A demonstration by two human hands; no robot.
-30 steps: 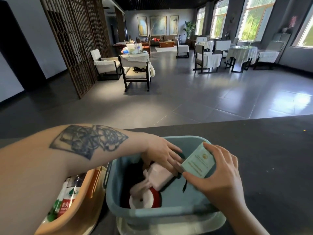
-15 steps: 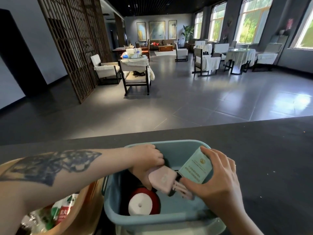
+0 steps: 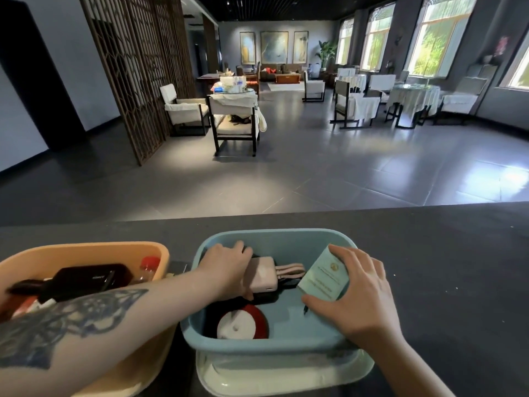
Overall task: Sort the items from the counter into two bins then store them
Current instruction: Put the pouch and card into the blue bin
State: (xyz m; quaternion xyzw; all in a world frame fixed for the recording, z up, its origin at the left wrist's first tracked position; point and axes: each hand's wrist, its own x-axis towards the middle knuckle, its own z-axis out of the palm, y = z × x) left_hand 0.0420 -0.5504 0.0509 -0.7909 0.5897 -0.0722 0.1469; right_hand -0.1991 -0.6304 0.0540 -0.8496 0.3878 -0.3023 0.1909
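Blue plastic fills the lower centre of the frame: the blue bin sits on the dark counter, stacked on a pale lid or tray beneath it. Just to its left, at the lower left of the frame, stands the orange bin, which holds a black case and a red-capped bottle.

Both hands are inside the blue bin. The left hand reaches across from the left and curls over a pink charger, whose coiled pink cable lies beside it. The right hand grasps a green booklet between thumb and fingers, holding it tilted against the bin's right side. A red and white roll of tape lies on the bin floor nearer the camera.

Judging by this, the step in hand is the settling of the last items into the blue bin; no loose items show on the visible stretch of counter, so sorting looks nearly done. The next move probably calls for laying the booklet flat beside the charger, letting go with both hands, then gripping the bins by their rims to carry them to storage. Where they are stored is not in view.
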